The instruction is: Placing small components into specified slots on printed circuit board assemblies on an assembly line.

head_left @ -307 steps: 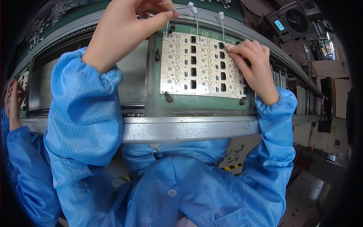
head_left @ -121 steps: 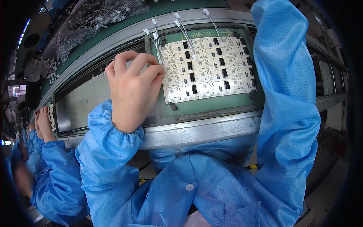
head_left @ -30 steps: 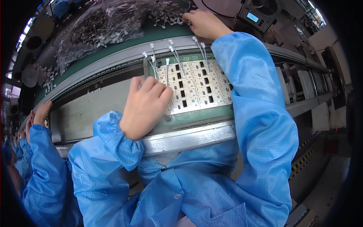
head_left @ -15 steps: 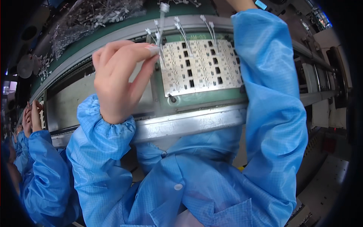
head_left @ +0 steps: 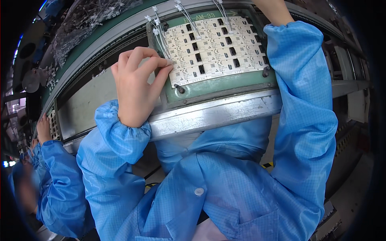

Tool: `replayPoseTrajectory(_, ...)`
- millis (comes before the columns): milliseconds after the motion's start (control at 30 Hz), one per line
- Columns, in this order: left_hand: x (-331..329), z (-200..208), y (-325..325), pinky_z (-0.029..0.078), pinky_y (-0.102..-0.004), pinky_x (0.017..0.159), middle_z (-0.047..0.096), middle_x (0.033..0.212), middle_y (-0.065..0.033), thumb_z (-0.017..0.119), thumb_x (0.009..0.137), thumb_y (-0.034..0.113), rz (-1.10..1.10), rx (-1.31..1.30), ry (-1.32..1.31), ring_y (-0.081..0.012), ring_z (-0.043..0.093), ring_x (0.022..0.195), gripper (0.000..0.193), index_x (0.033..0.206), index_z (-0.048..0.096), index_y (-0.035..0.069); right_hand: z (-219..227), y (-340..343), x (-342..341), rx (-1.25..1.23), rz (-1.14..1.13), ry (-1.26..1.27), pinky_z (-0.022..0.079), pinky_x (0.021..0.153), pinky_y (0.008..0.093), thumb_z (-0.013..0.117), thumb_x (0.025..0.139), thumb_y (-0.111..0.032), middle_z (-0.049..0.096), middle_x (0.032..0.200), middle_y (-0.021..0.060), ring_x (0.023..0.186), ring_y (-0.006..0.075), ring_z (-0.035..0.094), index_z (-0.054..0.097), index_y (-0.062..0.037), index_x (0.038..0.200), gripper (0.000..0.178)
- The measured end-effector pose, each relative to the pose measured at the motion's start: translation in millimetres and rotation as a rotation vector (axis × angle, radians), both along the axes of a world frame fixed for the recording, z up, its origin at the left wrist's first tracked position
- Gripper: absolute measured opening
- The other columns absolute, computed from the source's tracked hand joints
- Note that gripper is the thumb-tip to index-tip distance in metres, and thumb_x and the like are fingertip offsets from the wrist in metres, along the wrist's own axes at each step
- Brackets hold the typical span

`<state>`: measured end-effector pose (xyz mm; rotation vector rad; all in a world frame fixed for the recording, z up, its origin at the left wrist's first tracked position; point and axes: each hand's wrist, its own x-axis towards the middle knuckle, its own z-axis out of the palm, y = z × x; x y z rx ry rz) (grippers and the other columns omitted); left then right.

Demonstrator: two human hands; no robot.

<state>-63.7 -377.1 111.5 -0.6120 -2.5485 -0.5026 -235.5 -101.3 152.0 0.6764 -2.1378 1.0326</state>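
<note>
My left hand (head_left: 138, 82) is at the left edge of a pale circuit board panel (head_left: 213, 60), thumb and forefinger pinched together against it. Whatever lies between these fingertips is too small and covered to make out. Thin white wires (head_left: 160, 36) with white plugs run down to the board just above the pinch. More white wires (head_left: 192, 23) stand from the panel's middle, and another pair (head_left: 224, 18) further right. The panel sits in a green fixture (head_left: 197, 89) with black pegs. Of my right hand (head_left: 275, 12), only the wrist side shows at the top edge; its fingers are cut off.
A metal rail (head_left: 217, 111) runs along the near side of the line. Plastic bags with loose white-plugged wires (head_left: 94, 24) lie at the back left. At far left, another person's hand (head_left: 43, 129) and blue sleeve (head_left: 60, 176) are by the same line.
My left hand has come down onto the board's left edge; the blurred wire raised above it before now leans at the back. My right forearm and the fixture appear shifted as the view moved.
</note>
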Motion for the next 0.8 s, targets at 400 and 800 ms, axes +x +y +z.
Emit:
replayPoseTrajectory(400, 1.4, -7.2, -5.6, 0.034, -0.0393, 0.095, 0.064, 0.101, 0.0049, 0.080, 0.081, 0.015, 0.030, 0.145, -0.177, -0.0236, 0.050, 0.105, 0.012, 0.093, 0.078, 0.014, -10.7, 5.4, -0.8, -0.092, 0.071, -0.110, 0.046, 0.065, 0.0234, 0.069, 0.096, -0.011, 0.068, 0.083, 0.0002, 0.072, 0.0058, 0.057, 0.070, 0.0003, 0.101, 0.012)
replayPoseTrajectory(800, -2.4, -11.4, -8.5, 0.036, -0.0377, 0.093, 0.065, 0.100, 0.0068, 0.081, 0.081, 0.016, 0.011, 0.094, -0.110, -0.0235, 0.050, 0.103, 0.011, 0.092, 0.079, 0.016, -13.7, 7.5, 4.3, -0.060, 0.076, -0.131, 0.046, 0.069, 0.0225, 0.069, 0.096, -0.011, 0.068, 0.086, 0.0007, 0.076, 0.0068, 0.059, 0.069, -0.0002, 0.102, 0.012)
